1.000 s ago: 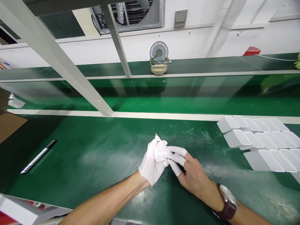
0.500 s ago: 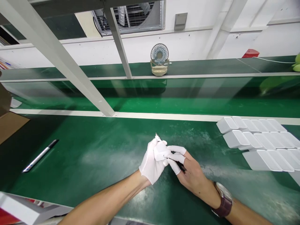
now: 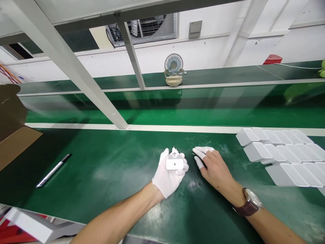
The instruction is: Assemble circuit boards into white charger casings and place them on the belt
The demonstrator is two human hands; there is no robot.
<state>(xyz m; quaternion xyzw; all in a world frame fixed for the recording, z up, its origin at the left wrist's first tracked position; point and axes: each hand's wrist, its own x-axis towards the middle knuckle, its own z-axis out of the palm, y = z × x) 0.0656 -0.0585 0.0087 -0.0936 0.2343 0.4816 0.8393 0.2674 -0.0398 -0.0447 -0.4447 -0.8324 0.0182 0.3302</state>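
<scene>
The left hand (image 3: 169, 174) grips a white charger (image 3: 174, 163), port toward the camera as if for checking; the right hand (image 3: 213, 167) rests empty, fingers loose, on the surface (image 3: 106, 176).

No text, label, brand or number is showing legibly anywhere in the frame. The grey wall plate (image 3: 195, 29) at upper centre and the white charger (image 3: 174, 163) at centre are showing no readable marking.

White charger block (image 3: 174, 163), small dark port facing camera, gripped in gloved left hand (image 3: 169, 173).
</scene>
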